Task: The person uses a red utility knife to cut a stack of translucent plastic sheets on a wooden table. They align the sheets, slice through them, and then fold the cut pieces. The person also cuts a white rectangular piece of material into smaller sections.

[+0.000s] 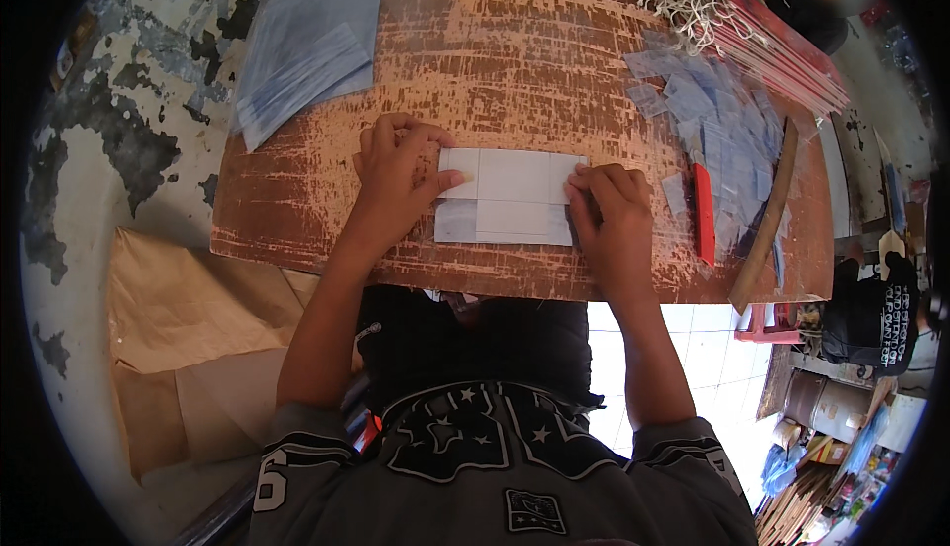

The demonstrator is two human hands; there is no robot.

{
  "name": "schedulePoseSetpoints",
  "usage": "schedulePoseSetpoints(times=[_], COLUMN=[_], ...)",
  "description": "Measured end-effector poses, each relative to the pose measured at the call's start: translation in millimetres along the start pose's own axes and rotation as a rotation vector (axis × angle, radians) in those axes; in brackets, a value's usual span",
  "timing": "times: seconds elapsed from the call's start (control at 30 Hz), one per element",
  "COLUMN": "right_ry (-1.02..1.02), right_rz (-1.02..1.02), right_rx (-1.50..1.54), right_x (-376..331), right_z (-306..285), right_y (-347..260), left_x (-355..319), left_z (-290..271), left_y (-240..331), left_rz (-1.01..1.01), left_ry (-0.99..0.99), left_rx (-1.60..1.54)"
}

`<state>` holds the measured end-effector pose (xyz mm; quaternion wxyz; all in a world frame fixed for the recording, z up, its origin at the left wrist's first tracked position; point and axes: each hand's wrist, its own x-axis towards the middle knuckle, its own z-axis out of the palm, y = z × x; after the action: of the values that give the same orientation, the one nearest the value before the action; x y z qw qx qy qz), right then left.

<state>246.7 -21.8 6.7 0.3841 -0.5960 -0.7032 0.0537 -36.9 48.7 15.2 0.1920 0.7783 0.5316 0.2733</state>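
card (513,178), white, rectangular, with thin lines

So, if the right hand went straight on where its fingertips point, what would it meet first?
The right hand would first meet the white sheet, seemingly already at its fingertips; beyond that, probably the left hand.

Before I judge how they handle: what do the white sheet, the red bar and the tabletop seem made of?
White sheet: probably card or plastic, smooth and matt, with straight crease-like lines.
Red bar: likely plastic, from its even bright colour; gloss unclear.
Tabletop: apparently wood or board, brown coating worn into pale streaks.
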Motion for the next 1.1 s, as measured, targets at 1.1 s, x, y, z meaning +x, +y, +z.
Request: schedulePoseSetpoints(times=[1.1], right_ry=[-0.01], right_rz=[0.015], right_rx=[0.006], right_x=[2], right_z=[0], right_y=[-3], left_x=[-3], left_z=[2], left_y=[-4], left_rz=[0.072], left_ry=[0.022], left_rx=[0.028])
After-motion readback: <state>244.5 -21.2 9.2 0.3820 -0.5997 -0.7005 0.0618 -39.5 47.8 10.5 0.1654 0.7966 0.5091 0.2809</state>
